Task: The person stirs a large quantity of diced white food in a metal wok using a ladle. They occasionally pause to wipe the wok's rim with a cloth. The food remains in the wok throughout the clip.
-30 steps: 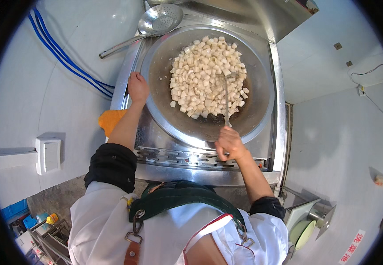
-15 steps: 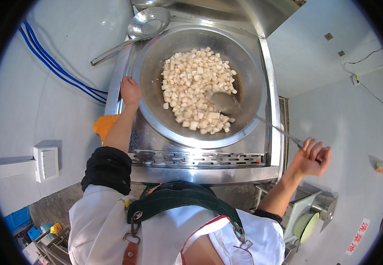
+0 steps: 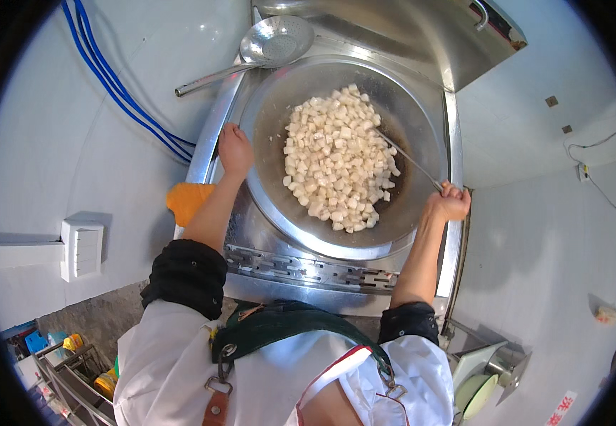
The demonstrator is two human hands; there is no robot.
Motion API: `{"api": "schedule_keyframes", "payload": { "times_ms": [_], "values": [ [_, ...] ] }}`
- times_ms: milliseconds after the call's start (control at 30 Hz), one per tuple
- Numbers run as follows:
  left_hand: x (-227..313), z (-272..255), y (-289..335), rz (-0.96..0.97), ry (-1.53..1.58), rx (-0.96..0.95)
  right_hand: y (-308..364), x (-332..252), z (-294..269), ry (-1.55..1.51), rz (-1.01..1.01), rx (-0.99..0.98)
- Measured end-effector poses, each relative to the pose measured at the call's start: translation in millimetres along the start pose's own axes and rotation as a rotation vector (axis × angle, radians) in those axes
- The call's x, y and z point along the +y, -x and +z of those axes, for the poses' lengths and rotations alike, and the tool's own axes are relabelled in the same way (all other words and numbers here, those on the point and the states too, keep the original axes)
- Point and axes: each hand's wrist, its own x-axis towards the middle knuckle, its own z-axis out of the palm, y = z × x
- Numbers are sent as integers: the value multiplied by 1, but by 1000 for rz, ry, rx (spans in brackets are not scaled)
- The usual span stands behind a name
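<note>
A wide metal wok (image 3: 269, 206) sits on the stove, holding a heap of pale, diced food cubes (image 3: 336, 156). My right hand (image 3: 451, 203) is closed around the end of a long-handled ladle (image 3: 411, 160) at the wok's right side. The ladle reaches in over the rim, and its bowl is hidden among the cubes at their right edge. At the left side of the wok, my left hand (image 3: 235, 150) is closed on the rim; its fingertips are mostly out of sight.
A perforated metal strainer (image 3: 277, 44) rests behind the wok at left, its handle pointing left. An orange cloth (image 3: 186, 202) hangs by my left forearm. A steel stove ledge (image 3: 308, 273) with slots runs along the front. Blue hoses (image 3: 120, 89) cross the left wall; a faucet (image 3: 480, 14) shows behind.
My right hand has moved inward and away from me, pushing the ladle's bowl into the cubes. The heap has shifted and become more compact. My left hand keeps its place on the wok.
</note>
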Motion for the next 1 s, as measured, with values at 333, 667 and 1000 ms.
{"api": "schedule_keyframes", "payload": {
  "times_ms": [333,667,1000],
  "values": [
    [1,0,-3,-25,-30,-33,44,-75,-25,-26,67,-803],
    [-1,-1,-1,-50,-6,-43,14,-124,31,27,-281,-588],
    [2,-3,-1,-49,3,-41,-26,18,17,-5,230,-299]
  ]
}}
